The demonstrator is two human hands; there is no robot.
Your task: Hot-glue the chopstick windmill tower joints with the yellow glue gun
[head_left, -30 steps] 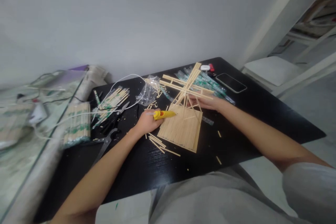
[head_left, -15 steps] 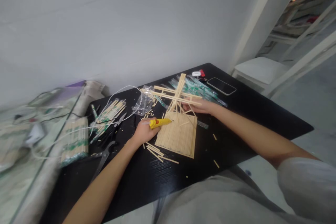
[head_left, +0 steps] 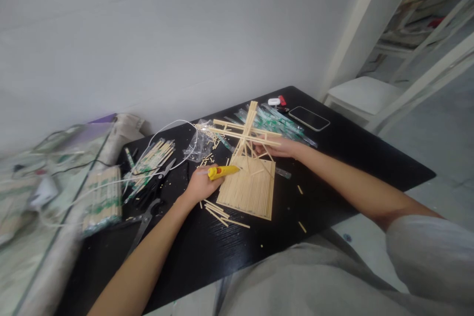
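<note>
Fingers of the left hand [head_left: 202,183] were closed around a yellow tool [head_left: 223,172], its narrow tip pointing right, over the upper left part of a flat mat of pale sticks [head_left: 250,192]. At the far edge of that mat stood the stick frame [head_left: 245,136], slanting legs below and a cross of paired sticks on top. The right hand [head_left: 278,147] reached in behind the frame's right side, at its legs; the sticks partly hid the fingertips, so I could not tell how tightly they gripped.

All this sat on a black table [head_left: 225,266]. Short loose sticks [head_left: 217,211] lay just beside the mat's near left corner. Farther left were black-handled scissors [head_left: 165,170], a second metal cutting tool [head_left: 146,218] partly behind the left forearm, and a packed bundle of sticks [head_left: 102,197]. Past the frame lay a clear plastic bag [head_left: 200,144] and a spread of green-printed wrappers [head_left: 283,122], with a phone [head_left: 309,118] to their right and a small white case [head_left: 274,101] behind them
</note>
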